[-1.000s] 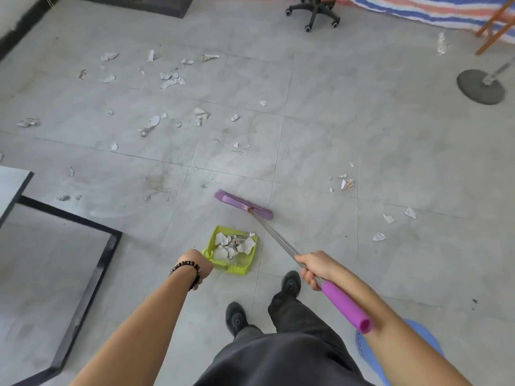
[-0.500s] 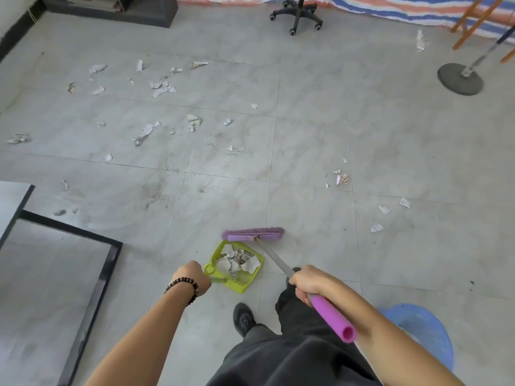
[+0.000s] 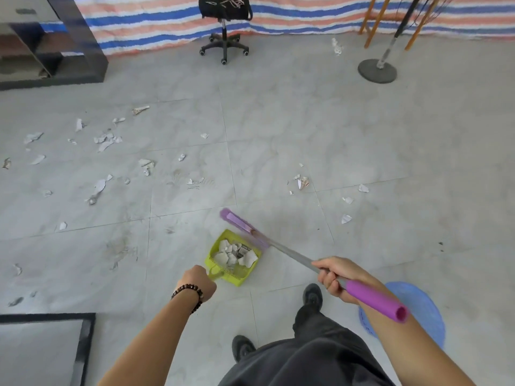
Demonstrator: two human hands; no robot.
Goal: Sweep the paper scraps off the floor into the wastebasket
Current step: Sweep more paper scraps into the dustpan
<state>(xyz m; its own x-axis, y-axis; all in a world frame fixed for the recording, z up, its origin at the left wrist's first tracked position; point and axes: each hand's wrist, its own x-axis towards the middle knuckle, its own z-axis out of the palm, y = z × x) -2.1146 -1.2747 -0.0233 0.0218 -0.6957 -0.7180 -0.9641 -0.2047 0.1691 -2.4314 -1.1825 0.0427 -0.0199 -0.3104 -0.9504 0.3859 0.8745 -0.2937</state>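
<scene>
At the dustpan (image 3: 241,278), low on the floor (image 3: 278,135) ahead of the feet: left grip (image 3: 196,280) curled tight round its handle. Right grip (image 3: 334,277) wrapped round the broom (image 3: 292,256) shaft; the broom's head lies at the pan's far right edge. Heaped scraps (image 3: 234,253) fill the pan. Loose scraps (image 3: 106,139) lie well beyond it to the left, a smaller cluster (image 3: 302,182) beyond it to the right. Blue wastebasket (image 3: 426,310) sits behind and right of the pan, partly hidden by the forearm. Step, as I judge: one load gathered. Next calls for carrying the pan level to the basket and tipping it.
</scene>
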